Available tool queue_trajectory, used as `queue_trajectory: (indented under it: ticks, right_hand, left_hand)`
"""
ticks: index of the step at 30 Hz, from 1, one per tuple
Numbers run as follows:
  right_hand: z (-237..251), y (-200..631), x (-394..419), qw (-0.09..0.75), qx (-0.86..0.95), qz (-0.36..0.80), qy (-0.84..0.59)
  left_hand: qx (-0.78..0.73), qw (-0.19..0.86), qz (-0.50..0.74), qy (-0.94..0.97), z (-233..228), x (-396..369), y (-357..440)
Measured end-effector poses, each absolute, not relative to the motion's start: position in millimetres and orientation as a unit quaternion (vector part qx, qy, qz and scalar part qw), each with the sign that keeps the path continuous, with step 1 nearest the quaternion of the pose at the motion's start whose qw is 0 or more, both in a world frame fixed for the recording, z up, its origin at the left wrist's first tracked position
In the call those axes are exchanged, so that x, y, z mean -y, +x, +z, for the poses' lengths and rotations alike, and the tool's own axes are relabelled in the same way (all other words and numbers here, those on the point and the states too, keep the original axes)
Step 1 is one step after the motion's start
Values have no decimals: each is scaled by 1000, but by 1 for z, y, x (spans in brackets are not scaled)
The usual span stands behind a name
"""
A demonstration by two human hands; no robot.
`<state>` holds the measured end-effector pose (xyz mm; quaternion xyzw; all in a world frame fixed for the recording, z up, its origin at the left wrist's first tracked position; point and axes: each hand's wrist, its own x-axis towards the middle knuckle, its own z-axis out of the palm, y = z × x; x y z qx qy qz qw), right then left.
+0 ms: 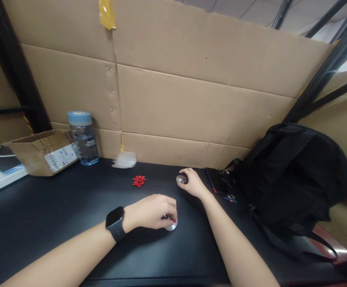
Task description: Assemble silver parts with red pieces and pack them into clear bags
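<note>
My left hand (151, 211), with a black smartwatch on its wrist, rests on the black table (56, 215) and grips a small round silver metal piece (171, 225) with something red at its top. Farther back, my right hand (193, 183) closes its fingers on a second small silver round part (181, 179) lying on the table. A small heap of red pieces (138, 181) lies to the left of the right hand, apart from both hands.
A black backpack (293, 175) fills the right side, with a dark flat item and small keys beside it. At back left stand a clear water bottle (83, 139), an open cardboard box (43, 151) and a white fluffy wad (125, 160). A cardboard wall closes the back.
</note>
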<state>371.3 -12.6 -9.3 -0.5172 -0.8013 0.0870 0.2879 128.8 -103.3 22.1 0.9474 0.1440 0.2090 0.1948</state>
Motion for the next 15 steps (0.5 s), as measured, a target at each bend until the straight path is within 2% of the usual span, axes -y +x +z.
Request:
queue_trajectory:
  ticks: [5, 8, 12, 15]
  right_hand:
    - [11, 357, 32, 296, 826, 28, -480]
    - [28, 339, 50, 315, 865, 93, -379]
    - [38, 319, 68, 371, 855, 151, -329]
    - [34, 312, 71, 384, 842, 161, -342]
  left_hand:
    - [-218, 103, 246, 939, 25, 91, 122]
    - [-328, 36, 322, 888, 29, 81, 114]
    - [-411, 45, 438, 799, 29, 69, 105]
    - [-417, 82, 461, 779, 26, 62, 103]
